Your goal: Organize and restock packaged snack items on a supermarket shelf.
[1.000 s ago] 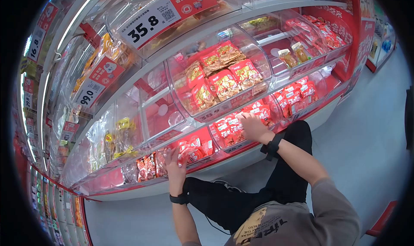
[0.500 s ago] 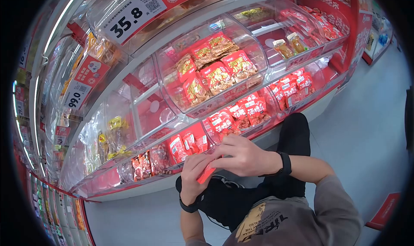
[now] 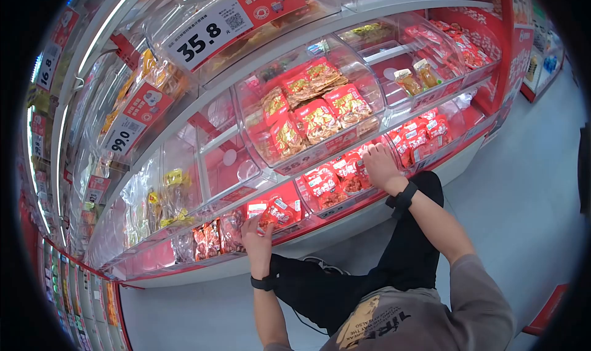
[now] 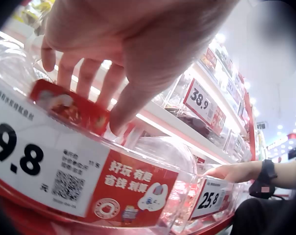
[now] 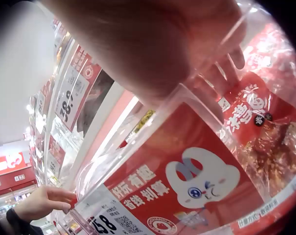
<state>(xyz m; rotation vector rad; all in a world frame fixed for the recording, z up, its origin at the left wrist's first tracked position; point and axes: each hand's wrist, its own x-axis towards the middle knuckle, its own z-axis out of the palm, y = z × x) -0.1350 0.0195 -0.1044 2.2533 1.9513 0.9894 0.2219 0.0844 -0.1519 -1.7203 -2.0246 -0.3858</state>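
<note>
In the head view my left hand [image 3: 255,243] reaches into a clear bin on the bottom shelf, fingers over a red snack packet [image 3: 280,213]. The left wrist view shows the upright packet [image 4: 69,108] between those fingers and the thumb, just behind the bin's front wall. To the right, my right hand [image 3: 383,167] lies over the rim of another bin holding red packets. In the right wrist view its fingers hang inside behind the clear wall, right at the top of a red packet [image 5: 253,112] with meat showing through its window. The rim partly covers the fingertips.
Above is a shelf of clear bins, one with large red-and-brown snack bags [image 3: 317,114]. Price cards [image 4: 33,156] front the bins. Brown packets [image 3: 207,240] fill a bin left of my left hand. My bent knees [image 3: 425,197] are close to the shelf's front.
Half a second ago both hands met over the lap around a red packet. They have since parted, the left back into its bin, the right further right than one second ago.
</note>
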